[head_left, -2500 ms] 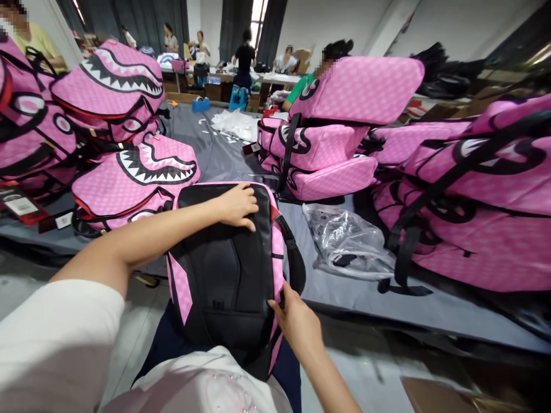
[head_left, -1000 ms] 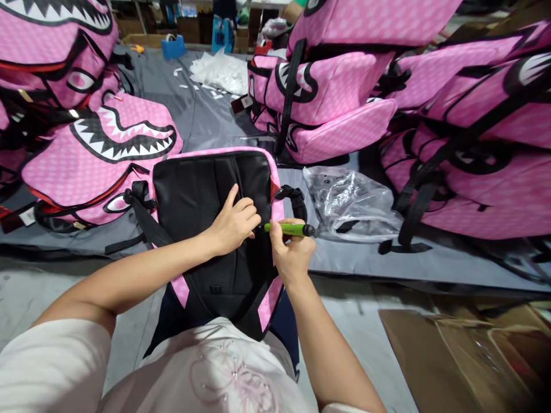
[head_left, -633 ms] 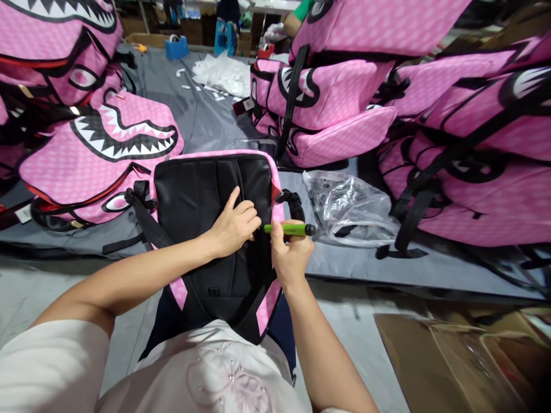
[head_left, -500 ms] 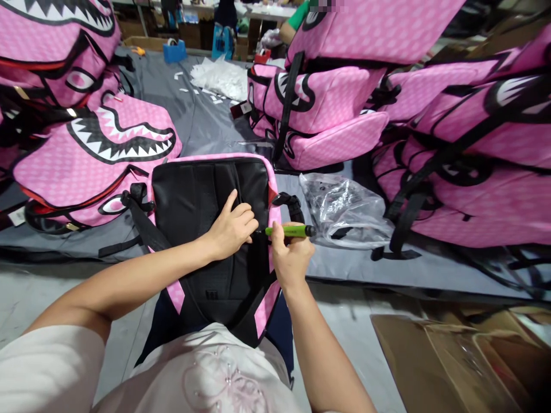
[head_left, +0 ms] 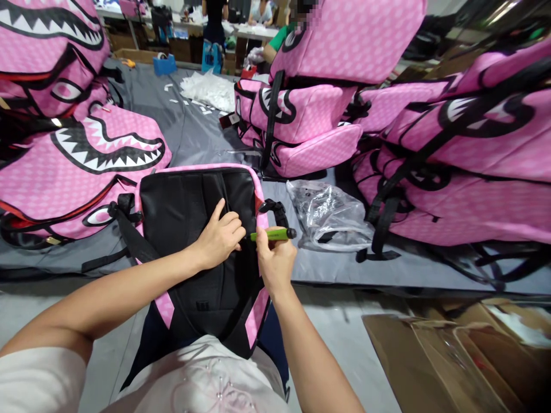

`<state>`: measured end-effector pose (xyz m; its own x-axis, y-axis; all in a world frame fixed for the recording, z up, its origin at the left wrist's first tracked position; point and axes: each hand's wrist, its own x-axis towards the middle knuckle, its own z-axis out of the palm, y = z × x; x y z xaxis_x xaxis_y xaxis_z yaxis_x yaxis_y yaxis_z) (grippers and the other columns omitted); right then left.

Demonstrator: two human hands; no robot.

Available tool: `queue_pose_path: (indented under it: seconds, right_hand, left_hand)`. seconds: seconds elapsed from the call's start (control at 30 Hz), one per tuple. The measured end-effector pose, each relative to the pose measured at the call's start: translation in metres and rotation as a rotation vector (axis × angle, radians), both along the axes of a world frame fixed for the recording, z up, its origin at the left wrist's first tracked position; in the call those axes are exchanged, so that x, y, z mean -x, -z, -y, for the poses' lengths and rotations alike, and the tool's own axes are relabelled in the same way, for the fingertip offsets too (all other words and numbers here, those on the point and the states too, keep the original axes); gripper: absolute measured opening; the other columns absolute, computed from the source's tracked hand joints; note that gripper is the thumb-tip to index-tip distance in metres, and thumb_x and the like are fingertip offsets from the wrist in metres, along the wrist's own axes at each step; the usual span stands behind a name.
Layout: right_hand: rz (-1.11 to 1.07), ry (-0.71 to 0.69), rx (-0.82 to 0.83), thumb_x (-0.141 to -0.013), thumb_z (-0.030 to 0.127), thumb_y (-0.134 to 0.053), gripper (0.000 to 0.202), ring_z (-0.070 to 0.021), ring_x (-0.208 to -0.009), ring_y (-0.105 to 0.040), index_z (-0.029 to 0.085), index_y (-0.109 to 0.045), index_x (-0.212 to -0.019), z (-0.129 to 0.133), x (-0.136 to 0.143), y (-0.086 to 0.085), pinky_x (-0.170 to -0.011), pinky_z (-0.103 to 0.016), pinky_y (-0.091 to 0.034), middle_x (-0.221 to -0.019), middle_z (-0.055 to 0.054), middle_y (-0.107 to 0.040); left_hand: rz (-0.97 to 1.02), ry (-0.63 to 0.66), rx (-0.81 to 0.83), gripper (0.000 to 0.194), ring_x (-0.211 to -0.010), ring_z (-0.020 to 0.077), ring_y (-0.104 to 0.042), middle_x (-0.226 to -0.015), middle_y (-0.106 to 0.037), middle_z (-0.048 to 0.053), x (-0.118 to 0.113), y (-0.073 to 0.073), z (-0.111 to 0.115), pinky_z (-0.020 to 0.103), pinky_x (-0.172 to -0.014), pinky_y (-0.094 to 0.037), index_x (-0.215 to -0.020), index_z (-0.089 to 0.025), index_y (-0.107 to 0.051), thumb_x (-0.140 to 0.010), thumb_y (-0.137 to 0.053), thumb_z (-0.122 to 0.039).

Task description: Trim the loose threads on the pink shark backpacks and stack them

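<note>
Here, my right fingers squeeze a green pen over the black backpack. My left fingers spread on its back. A clear bag lies right of the backpack.

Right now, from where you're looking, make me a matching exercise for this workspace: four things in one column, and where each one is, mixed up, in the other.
1. Green pen-like tool
2. Left hand
3. Clear plastic bag
4. Blue tape dispenser

A. Near the far edge of the gray tabletop
B. In the right hand
C. Crumpled, to the right of the black back panel
D. Resting on the black back panel

Pairs: 1-B, 2-D, 3-C, 4-A
</note>
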<state>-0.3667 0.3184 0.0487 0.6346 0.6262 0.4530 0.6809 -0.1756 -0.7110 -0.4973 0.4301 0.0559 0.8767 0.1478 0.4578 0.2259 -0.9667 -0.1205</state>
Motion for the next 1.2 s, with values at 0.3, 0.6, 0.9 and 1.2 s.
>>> queue_pose_path:
  seconds: [0.3, 0.6, 0.9, 1.2]
  right_hand:
    - [-0.043, 0.003, 0.056, -0.092, 0.052, -0.053, 0.038, -0.0208, -0.057, -0.066, 0.019, -0.064, -0.077, 0.0022, -0.0005, -0.0018, -0.058, -0.03, -0.046, -0.065, -0.006, -0.07]
    - [0.013, 0.022, -0.01, -0.093, 0.051, -0.054, 0.038, -0.0187, -0.056, -0.065, 0.017, -0.065, -0.08, 0.0046, -0.0001, -0.0005, -0.057, -0.028, -0.046, -0.067, -0.006, -0.07]
    - [-0.003, -0.059, -0.035, -0.093, 0.048, -0.055, 0.034, -0.016, -0.055, -0.064, 0.017, -0.063, -0.081, 0.0074, 0.0005, 0.0023, -0.056, -0.027, -0.047, -0.069, -0.005, -0.07]
    - [-0.005, -0.055, -0.038, -0.092, 0.047, -0.056, 0.033, -0.0159, -0.052, -0.063, 0.017, -0.062, -0.082, 0.009, 0.0005, -0.0004, -0.054, -0.027, -0.047, -0.065, -0.004, -0.069]
  left_hand:
    - [-0.008, -0.009, 0.007, 0.017, -0.102, 0.0242, -0.056, -0.086, -0.062, 0.005, 0.0004, -0.0011, 0.0004, 0.066, -0.116, -0.031, -0.083, -0.017, -0.058, -0.09, -0.062, -0.032]
    - [-0.017, -0.005, 0.005, 0.017, -0.103, 0.0245, -0.057, -0.087, -0.062, 0.005, 0.0003, -0.0012, -0.0002, 0.066, -0.116, -0.032, -0.084, -0.016, -0.06, -0.089, -0.063, -0.033]
    - [-0.025, -0.004, 0.024, 0.018, -0.104, 0.0252, -0.057, -0.088, -0.062, 0.005, 0.0011, -0.0027, 0.0018, 0.068, -0.115, -0.032, -0.087, -0.016, -0.06, -0.088, -0.065, -0.033]
    - [-0.056, -0.014, 0.028, 0.017, -0.104, 0.0249, -0.057, -0.087, -0.061, 0.004, 0.0006, -0.0066, 0.0031, 0.065, -0.117, -0.029, -0.085, -0.017, -0.058, -0.087, -0.066, -0.032]
